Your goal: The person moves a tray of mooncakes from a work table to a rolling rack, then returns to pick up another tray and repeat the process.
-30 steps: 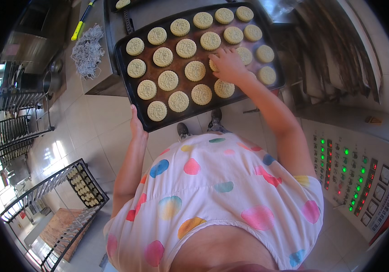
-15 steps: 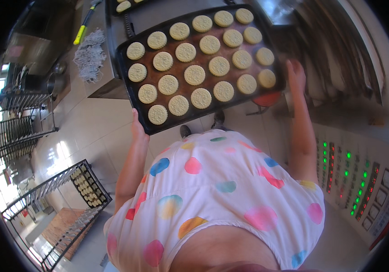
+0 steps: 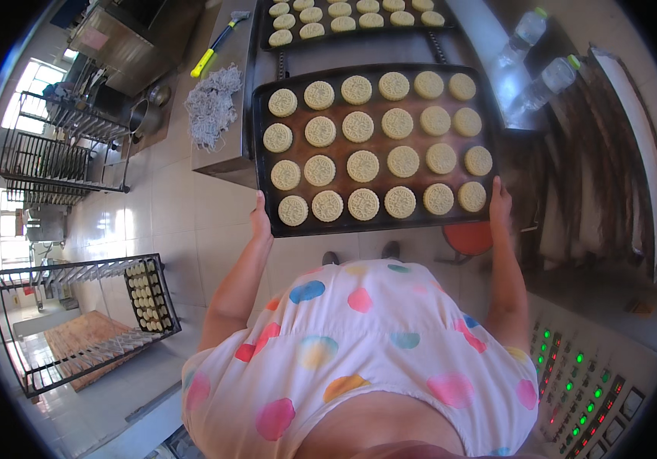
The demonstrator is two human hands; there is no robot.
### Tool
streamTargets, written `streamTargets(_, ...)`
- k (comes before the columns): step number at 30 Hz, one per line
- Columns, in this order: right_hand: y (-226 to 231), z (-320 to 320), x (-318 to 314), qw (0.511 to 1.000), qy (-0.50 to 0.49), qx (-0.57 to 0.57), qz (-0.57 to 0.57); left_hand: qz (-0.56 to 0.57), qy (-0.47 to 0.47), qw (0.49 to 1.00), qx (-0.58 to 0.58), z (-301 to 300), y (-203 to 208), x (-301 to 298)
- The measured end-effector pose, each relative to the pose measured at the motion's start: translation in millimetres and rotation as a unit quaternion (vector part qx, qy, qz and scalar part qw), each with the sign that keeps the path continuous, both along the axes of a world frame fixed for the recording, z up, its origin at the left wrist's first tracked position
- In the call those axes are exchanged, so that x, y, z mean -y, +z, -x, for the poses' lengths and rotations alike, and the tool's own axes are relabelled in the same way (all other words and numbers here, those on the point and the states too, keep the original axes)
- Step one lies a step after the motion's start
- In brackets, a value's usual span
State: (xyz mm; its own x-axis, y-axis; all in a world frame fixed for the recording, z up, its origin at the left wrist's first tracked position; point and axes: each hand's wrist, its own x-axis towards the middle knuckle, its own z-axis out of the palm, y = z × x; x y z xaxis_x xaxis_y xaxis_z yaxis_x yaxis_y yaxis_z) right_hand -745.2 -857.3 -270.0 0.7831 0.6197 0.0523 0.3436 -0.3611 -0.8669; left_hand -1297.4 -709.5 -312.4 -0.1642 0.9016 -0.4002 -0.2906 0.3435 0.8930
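Observation:
A dark baking tray (image 3: 374,141) stretches between my hands, held roughly level in front of me. Rows of pale round stamped pastries (image 3: 363,164) with scalloped edges lie on its brown surface. My left hand (image 3: 260,217) grips the near left corner, thumb on the rim and fingers hidden beneath. At the near right corner, my right hand (image 3: 500,203) is closed on the tray's side. The tray's far part is over a metal conveyor table (image 3: 359,55) with chains. Farther along it lies a second tray (image 3: 344,30) of similar pastries.
A yellow-handled tool (image 3: 204,63) and grey shredded strands (image 3: 212,107) lie on the left metal ledge. Two plastic bottles (image 3: 556,75) stand at the far right. A red stool (image 3: 468,239) is below the tray; a rack (image 3: 76,321) stands left, a lit control panel (image 3: 585,390) right.
The tray has gone from tilted to nearly straight, lined up with the conveyor table. More of the second tray and the bottles have come into view. Both hands keep their hold.

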Motion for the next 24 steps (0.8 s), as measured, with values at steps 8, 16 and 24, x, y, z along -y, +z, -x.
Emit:
streamTargets(8, 32, -26, -62, 0.997, 0.027, 0.050, 0.051, -0.002, 0.018, 0.996, -0.088, -15, 10, -67)
streamTargets(16, 32, -40, -123, 0.998, -0.005, 0.049, 0.045, 0.015, 0.080, 0.966, -0.246, -36, 33, -116)
streamTargets(24, 31, -34, -138, 0.996, -0.053, 0.049, 0.055, 0.022, 0.113, 0.950, -0.290, -39, 42, -116)
